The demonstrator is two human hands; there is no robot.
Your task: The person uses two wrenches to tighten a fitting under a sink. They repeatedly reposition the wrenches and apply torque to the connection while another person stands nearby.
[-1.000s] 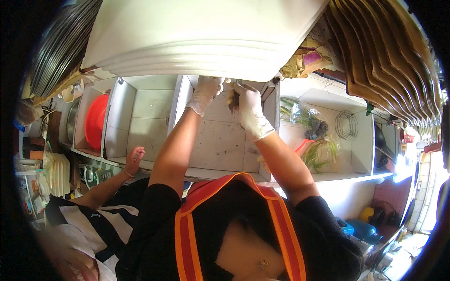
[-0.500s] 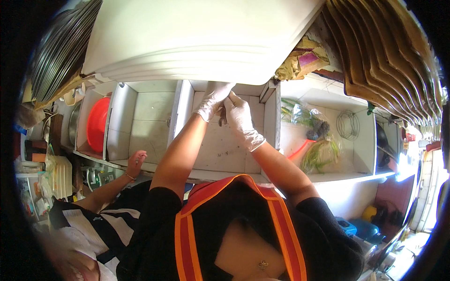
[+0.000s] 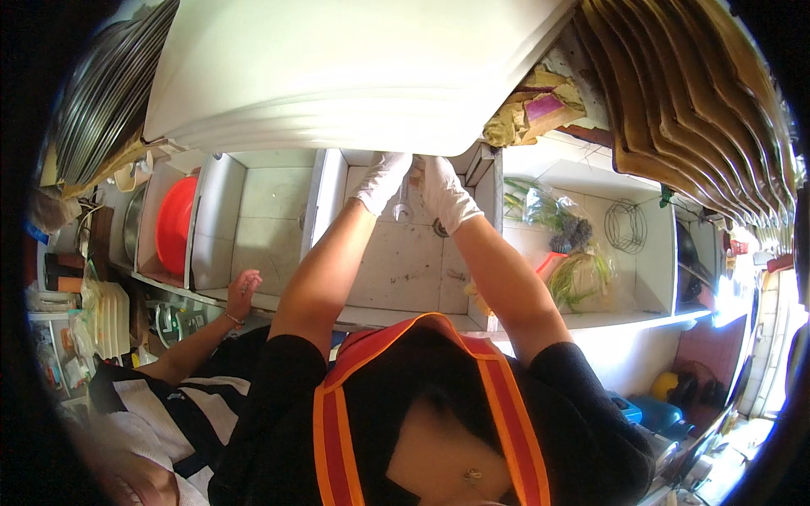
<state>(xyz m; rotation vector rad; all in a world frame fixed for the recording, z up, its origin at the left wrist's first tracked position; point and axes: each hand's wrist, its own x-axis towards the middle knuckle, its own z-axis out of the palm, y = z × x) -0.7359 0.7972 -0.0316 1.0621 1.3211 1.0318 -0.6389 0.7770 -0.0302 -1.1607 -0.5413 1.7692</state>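
My left hand, in a white glove, reaches over the middle tiled sink basin to its far side. Beside it is my right hand, gloved the same way. The fingers of both go out of sight under the near edge of a stack of large white trays or boards, so whatever they touch or hold is hidden. In the gap between my wrists a small shiny metal piece shows, too unclear to name. A round dark drain lies next to my right wrist. Dark specks dot the basin floor.
Leafy greens and a wire coil lie in the right basin. A red tub stands at the left. Dark curved trays hang over the right side. Another person's hand is near the basins' front edge, left of me.
My hands, touching each other before, have moved apart. The right one has gone forward under the white stack's edge, hiding its fingers. The drain has come into view.
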